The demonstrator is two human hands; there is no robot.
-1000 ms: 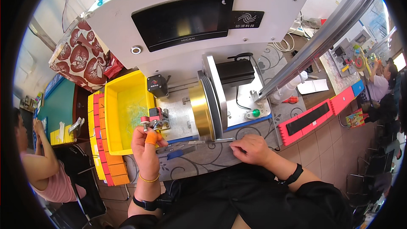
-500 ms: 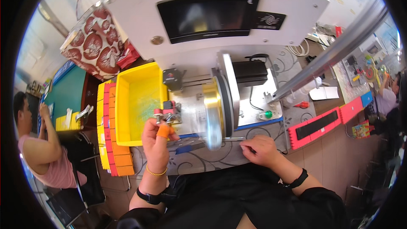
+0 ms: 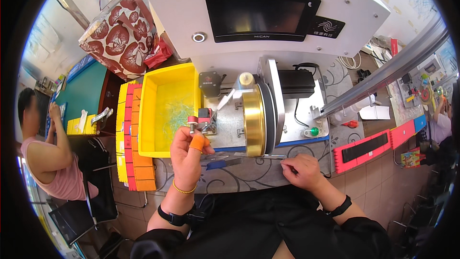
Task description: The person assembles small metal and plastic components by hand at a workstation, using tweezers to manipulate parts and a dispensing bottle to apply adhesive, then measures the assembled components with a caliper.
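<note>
Left hand [image 3: 187, 156]: the fingers are bent inward against the near end of a red-and-black fixture [image 3: 205, 119], an orange sleeve [image 3: 196, 142] covering one of them; the fingertips are partly hidden, so whether they grip the fixture or merely touch it cannot be told. Right hand [image 3: 303, 170]: the fingers are curled toward the palm beside the end of a thin metal rod [image 3: 272, 156]; a firm hold on it cannot be confirmed.

Between the hands and just beyond them stands the gold drum [image 3: 254, 124], mounted on the machine with a dark disc [image 3: 270, 115] at its right face. The chief change lies here. A pale knob [image 3: 246, 79] and a pale strip [image 3: 226, 100] now show at the drum's upper left; neither was visible there in the two earlier views, and half a second ago a pale-blue blur crossed the drum's near edge. The drum has probably turned, while both hands kept their places; the work therefore appears to be under way, with the hands steady near a moving part.

Farther out, a yellow tub [image 3: 144, 120] containing fine pale strands [image 3: 179, 115] stands left of the fixture. A blue-handled tool [image 3: 218, 164] lies on the patterned bench [image 3: 268, 177]. The machine's rightward shift in view suggests a turned head.
</note>
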